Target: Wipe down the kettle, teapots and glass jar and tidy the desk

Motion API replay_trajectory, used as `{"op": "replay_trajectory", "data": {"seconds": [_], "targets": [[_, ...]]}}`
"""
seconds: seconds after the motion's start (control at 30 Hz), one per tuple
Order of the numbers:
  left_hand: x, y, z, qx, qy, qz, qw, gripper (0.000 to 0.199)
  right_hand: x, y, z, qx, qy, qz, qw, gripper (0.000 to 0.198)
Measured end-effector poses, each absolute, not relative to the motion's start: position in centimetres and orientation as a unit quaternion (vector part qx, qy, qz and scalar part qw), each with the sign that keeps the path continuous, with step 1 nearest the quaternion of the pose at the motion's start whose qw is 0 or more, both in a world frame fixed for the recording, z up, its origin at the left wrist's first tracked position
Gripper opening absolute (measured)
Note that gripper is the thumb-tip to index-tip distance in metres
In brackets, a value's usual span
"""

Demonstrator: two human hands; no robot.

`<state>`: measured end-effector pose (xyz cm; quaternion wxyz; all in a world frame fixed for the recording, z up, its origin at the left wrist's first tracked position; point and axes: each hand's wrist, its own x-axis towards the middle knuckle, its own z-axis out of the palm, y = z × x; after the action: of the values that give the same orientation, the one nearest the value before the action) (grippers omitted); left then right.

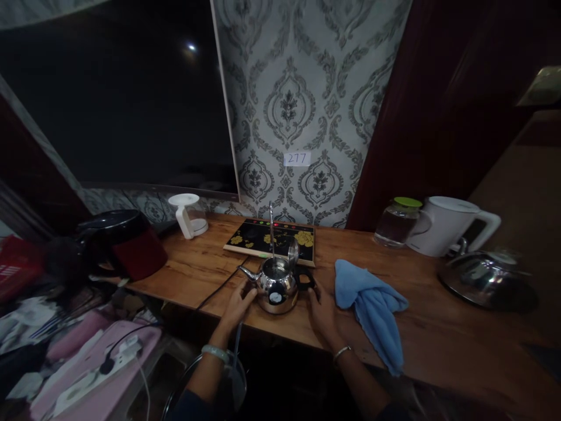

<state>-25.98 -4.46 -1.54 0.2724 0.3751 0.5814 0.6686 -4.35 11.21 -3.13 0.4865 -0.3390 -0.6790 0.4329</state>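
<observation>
A small shiny steel kettle [277,297] stands on the wooden counter [210,248] with its hinged lid [293,251] raised. Its spout points left and its black handle [304,279] is on the right. From behind, a thin chrome tap [272,231] reaches over the kettle's opening. My left hand [239,301] is closed against the kettle's side, below the spout. On the opposite side, my right hand [322,307] has its fingers at the handle; part of its grip is hidden. Just behind the kettle lies a black panel [248,235] with gold flowers and small lit buttons.
A blue cloth [372,301] lies to the right. Beyond it stand a green-lidded jar [397,222], a white jug [447,225] and a second steel kettle [491,275]. To the left are a white-handled glass pot [188,216] and a red-and-black appliance [125,242]. A power strip [99,374] sits lower left.
</observation>
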Motion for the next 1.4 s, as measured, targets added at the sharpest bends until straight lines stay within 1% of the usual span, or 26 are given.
{"op": "replay_trajectory", "data": {"seconds": [0.13, 0.33, 0.57, 0.8, 1.0, 1.2, 1.4], "targets": [[-26.1, -4.4, -1.6, 0.375, 0.575, 0.671, 0.279, 0.064, -4.5, 11.3, -3.4, -0.344, -0.678, 0.426, 0.490, 0.047], [-25.7, -4.1, -0.8, 0.349, 0.578, 0.680, 0.284, 0.069, -4.7, 11.3, -3.7, -0.324, -0.670, 0.440, 0.502, 0.050], [-25.6, -4.2, -0.3, 0.349, 0.590, 0.675, 0.273, 0.074, -4.6, 11.3, -3.4, -0.325, -0.676, 0.447, 0.488, 0.049], [-25.1, -4.2, 0.0, 0.365, 0.588, 0.668, 0.272, 0.066, -4.2, 11.0, -2.9, -0.330, -0.683, 0.444, 0.477, 0.054], [-25.0, -4.2, -0.1, 0.374, 0.598, 0.658, 0.265, 0.057, -4.0, 10.9, -2.7, -0.334, -0.685, 0.431, 0.484, 0.053], [-24.8, -4.3, 0.0, 0.374, 0.584, 0.670, 0.265, 0.069, -3.9, 10.6, -2.3, -0.333, -0.687, 0.427, 0.485, 0.054], [-24.8, -4.3, -0.1, 0.378, 0.573, 0.668, 0.288, 0.068, -3.7, 10.5, -2.0, -0.336, -0.689, 0.429, 0.479, 0.053]]}}
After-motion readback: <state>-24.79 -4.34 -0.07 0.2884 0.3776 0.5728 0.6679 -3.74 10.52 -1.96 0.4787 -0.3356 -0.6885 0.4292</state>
